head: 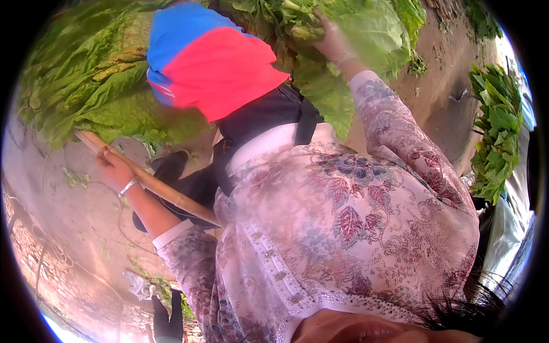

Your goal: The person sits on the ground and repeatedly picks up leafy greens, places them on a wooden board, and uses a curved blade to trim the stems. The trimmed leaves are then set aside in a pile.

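Note:
My left hand point(113, 167), with a silver bracelet at its wrist, is closed around a bamboo pole point(171, 195). The pole slants from the leaf pile at the upper left towards my waist. A thin string shows beside it. At the top, my right hand point(334, 43) grips the stalk ends of large green leaves point(306, 31) that look like tobacco; its fingertips are partly hidden. A blue and pink cloth point(214, 68) covers my lap. Left of it lies a broad pile of green and yellowing leaves point(94, 81).
A bundle of green leaves point(497, 133) stands at the far right beside shiny plastic sheeting point(510, 240). Leaf scraps are scattered on the dirt floor point(446, 90). Another person in dark trousers point(167, 315) stands at the lower left, near a stone wall point(51, 257).

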{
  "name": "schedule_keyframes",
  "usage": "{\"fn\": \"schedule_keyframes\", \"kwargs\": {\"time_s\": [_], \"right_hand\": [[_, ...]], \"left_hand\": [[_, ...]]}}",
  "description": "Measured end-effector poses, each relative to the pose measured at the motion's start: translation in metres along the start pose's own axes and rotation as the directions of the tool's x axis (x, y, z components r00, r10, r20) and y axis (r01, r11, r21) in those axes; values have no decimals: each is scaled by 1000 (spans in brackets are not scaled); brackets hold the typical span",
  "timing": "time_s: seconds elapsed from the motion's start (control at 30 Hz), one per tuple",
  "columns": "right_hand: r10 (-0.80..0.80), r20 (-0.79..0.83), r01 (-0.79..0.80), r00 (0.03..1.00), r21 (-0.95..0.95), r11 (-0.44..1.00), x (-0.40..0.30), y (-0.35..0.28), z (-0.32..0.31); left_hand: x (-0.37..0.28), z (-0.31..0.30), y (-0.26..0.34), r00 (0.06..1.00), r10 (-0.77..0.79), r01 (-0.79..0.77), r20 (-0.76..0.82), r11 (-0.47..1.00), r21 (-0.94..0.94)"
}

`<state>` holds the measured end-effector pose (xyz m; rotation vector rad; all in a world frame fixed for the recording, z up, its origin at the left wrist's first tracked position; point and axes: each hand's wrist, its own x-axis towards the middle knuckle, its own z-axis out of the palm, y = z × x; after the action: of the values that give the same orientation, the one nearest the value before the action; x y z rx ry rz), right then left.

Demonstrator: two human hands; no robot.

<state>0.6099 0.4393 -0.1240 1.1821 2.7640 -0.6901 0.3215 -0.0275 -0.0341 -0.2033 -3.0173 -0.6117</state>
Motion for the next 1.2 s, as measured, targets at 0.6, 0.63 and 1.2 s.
{"fn": "schedule_keyframes", "kwargs": {"time_s": [0.6, 0.63, 1.2], "right_hand": [[117, 269, -108, 956, -46, 993, 22, -33, -102], [83, 329, -110, 941, 65, 992, 21, -38, -103], [119, 216, 56, 969, -664, 746, 38, -52, -27]], "left_hand": [[4, 5, -7, 1000, -4, 4, -11, 999, 52], [4, 6, -9, 1000, -3, 4, -13, 999, 40], [8, 8, -9, 999, 44, -43, -26, 998, 55]]}}
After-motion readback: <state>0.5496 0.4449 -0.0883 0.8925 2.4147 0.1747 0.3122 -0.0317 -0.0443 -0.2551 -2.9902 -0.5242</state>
